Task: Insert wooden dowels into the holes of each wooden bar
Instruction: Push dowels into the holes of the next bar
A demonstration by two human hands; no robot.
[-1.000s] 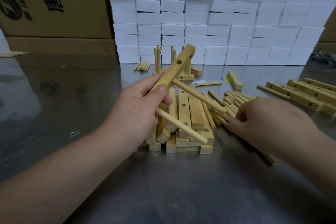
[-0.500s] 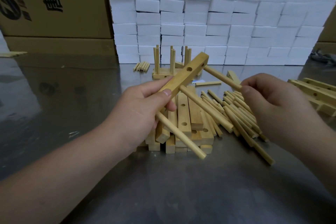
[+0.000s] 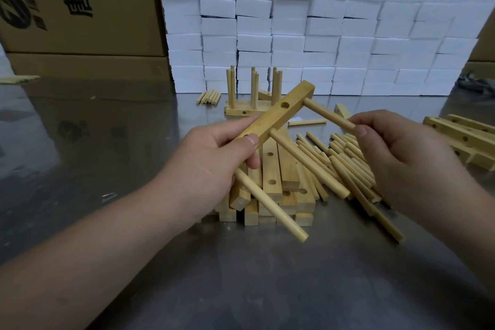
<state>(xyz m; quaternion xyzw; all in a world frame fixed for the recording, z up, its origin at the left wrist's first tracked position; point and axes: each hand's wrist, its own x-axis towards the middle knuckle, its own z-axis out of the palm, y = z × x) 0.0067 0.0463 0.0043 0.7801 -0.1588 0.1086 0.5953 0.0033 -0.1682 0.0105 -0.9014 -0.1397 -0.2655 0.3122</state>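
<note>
My left hand (image 3: pixel 211 166) grips a wooden bar (image 3: pixel 278 115) by its near end and holds it tilted above the table. Two dowels stick out of the bar's side: one (image 3: pixel 270 206) near my thumb, another (image 3: pixel 310 165) at the middle. My right hand (image 3: pixel 401 158) pinches a third dowel (image 3: pixel 328 114) whose tip sits at the bar's far end hole. A round hole on the bar's top face shows open. Under my hands lies a stack of bars (image 3: pixel 278 177) and, to its right, a heap of loose dowels (image 3: pixel 348 166).
Finished bars with upright dowels (image 3: pixel 241 112) stand behind on the metal table (image 3: pixel 241 289). More bars (image 3: pixel 466 139) lie at the right edge. A small bundle of short dowels (image 3: pixel 209 96) lies at the back. A wall of white blocks (image 3: pixel 321 24) and cardboard boxes (image 3: pixel 80 8) close the rear.
My right hand left the dowel heap with one dowel, rose, and brought its tip to the far end of the bar. My left hand lowered the bar's far end slightly.
</note>
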